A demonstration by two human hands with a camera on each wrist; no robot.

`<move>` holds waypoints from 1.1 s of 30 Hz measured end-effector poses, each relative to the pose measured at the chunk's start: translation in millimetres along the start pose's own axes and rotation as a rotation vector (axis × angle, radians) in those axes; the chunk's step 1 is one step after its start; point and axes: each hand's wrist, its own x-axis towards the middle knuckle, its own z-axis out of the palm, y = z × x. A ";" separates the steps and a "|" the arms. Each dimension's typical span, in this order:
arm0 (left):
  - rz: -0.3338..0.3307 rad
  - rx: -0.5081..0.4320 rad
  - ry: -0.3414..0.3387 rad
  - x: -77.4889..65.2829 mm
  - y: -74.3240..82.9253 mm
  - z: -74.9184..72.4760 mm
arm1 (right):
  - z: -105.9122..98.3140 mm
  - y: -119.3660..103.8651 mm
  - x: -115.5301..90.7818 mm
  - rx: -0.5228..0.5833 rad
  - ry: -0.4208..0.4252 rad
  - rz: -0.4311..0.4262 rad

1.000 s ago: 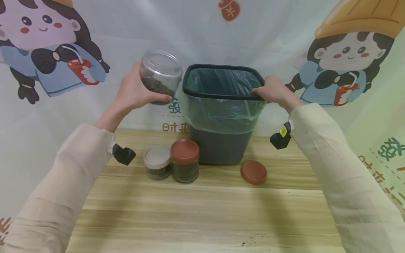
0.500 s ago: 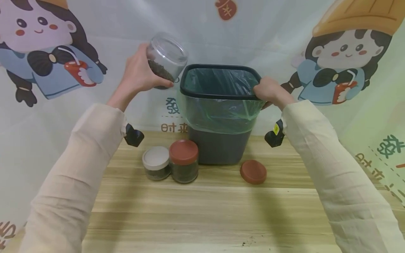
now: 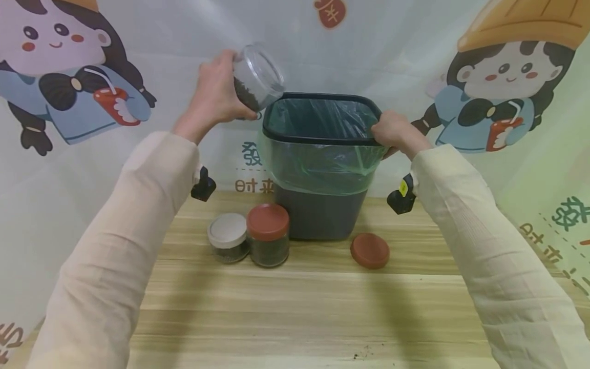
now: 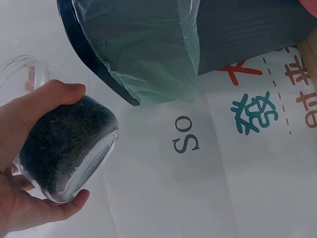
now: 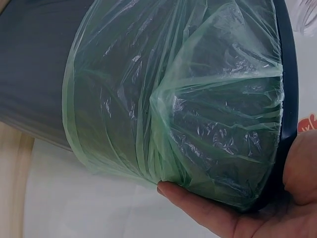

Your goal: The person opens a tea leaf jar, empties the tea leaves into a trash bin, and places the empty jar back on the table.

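My left hand (image 3: pixel 214 92) grips a clear jar (image 3: pixel 259 77) without a lid, part filled with dark, dried leaf-like bits. The jar leans to the right, its mouth close to the left back corner of the trash bin (image 3: pixel 318 212). Thumb and fingers wrap its body in the left wrist view, where the dark contents (image 4: pixel 64 144) lie toward the base. My right hand (image 3: pixel 396 130) grips the bin's black rim at the right side. In the right wrist view one finger (image 5: pixel 193 203) lies along the outside of the green bin liner (image 5: pixel 119 89).
Left of the bin stand a jar with a red-brown lid (image 3: pixel 269 236) and a shorter jar with a whitish lid (image 3: pixel 229 237). A loose red-brown lid (image 3: pixel 370 250) lies at the right. Dark crumbs (image 3: pixel 364 353) dot the wooden table (image 3: pixel 286 312). A printed cloth (image 3: pixel 184 31) hangs behind.
My left hand has raised the jar and moved it right, tilting it further toward the bin. The right hand has shifted its hold slightly on the rim.
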 end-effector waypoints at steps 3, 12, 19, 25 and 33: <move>-0.007 0.035 -0.021 3.5 4.0 0.5 | -0.1 0.3 -0.1 -0.048 0.006 -0.012; 0.028 0.130 -0.036 10.3 13.9 1.5 | 0.1 -0.7 0.3 -0.065 0.005 -0.009; 0.066 0.225 -0.046 15.0 18.8 2.9 | -0.2 -0.4 1.0 0.001 0.010 0.020; 0.080 0.306 -0.053 18.7 22.2 3.5 | -0.4 -0.5 1.9 0.029 0.002 0.042; 0.089 0.375 -0.050 22.7 27.1 4.8 | -0.4 -0.7 2.5 -0.018 0.018 0.044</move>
